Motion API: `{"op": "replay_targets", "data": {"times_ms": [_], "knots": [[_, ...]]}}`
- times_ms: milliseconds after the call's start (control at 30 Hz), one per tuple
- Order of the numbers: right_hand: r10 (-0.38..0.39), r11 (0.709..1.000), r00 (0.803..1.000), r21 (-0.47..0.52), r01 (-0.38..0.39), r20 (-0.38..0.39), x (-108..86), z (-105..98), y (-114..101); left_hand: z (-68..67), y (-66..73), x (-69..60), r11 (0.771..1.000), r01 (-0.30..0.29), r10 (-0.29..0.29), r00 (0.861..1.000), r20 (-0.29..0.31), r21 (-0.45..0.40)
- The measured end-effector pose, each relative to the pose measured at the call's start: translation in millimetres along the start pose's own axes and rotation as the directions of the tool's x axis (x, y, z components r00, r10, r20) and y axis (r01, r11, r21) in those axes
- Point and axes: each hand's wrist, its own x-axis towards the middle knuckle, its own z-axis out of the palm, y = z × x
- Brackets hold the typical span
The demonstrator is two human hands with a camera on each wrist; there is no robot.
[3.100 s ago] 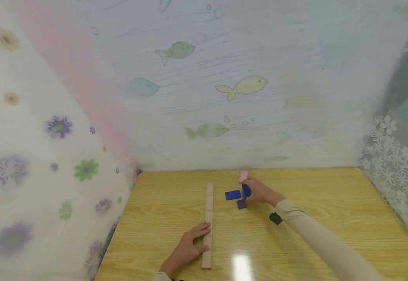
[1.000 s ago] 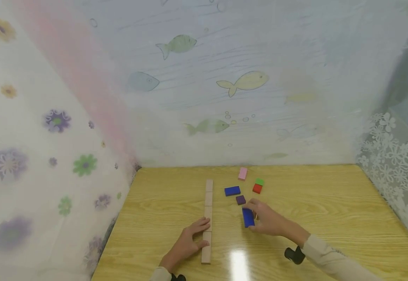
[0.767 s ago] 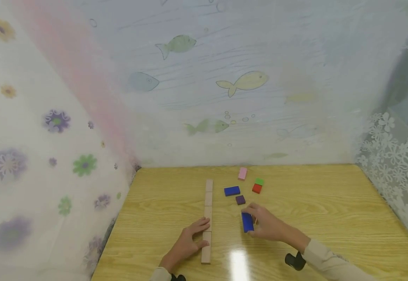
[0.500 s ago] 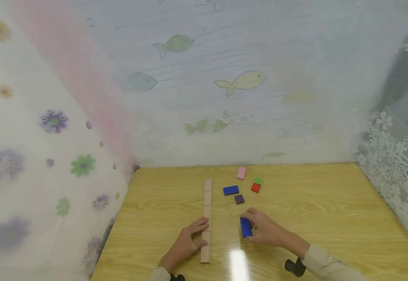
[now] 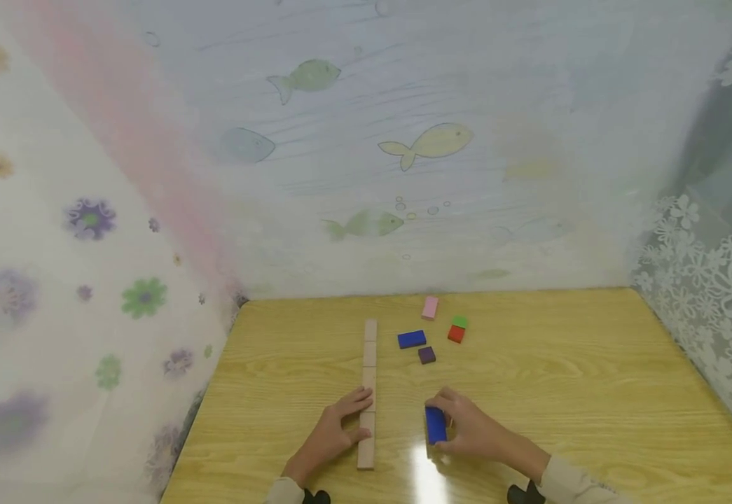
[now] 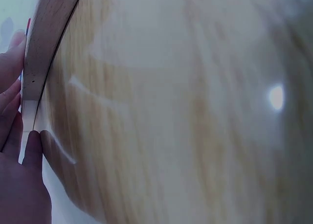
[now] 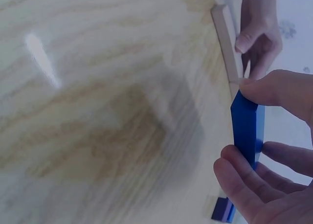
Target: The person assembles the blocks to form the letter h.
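The right hand (image 5: 475, 428) pinches a blue block (image 5: 436, 425) between thumb and fingers, right of a row of pale wooden blocks (image 5: 369, 378); the left hand (image 5: 330, 430) rests on that row, thumb and fingers apart. Farther across the desk (image 5: 561, 364) lie a purple block (image 5: 426, 355), a second blue block (image 5: 412, 339), a red block (image 5: 457, 335) (a green block (image 5: 459, 322) touches its far side) and, farthest, a pink block (image 5: 430, 308).

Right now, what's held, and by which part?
Right hand pinches a blue block by its ends, thumb near, fingers far. Left hand only touches the row of wooden blocks.
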Motion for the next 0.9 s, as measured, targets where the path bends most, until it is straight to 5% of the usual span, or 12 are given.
{"op": "replay_targets", "data": {"times_ms": [200, 900], "knots": [[-0.001, 1.0, 1.0, 0.023, 0.001, 0.006, -5.0, 12.1, -0.4, -6.0, 16.1, -1.8, 1.0, 0.02, -0.02, 1.0, 0.005, -0.007], [0.035, 0.999, 0.999, 0.037, -0.037, 0.037, -15.2, 33.3, 4.0, -6.0, 16.5, -0.2, 0.997, 0.058, -0.057, 0.998, 0.019, -0.041]]}}
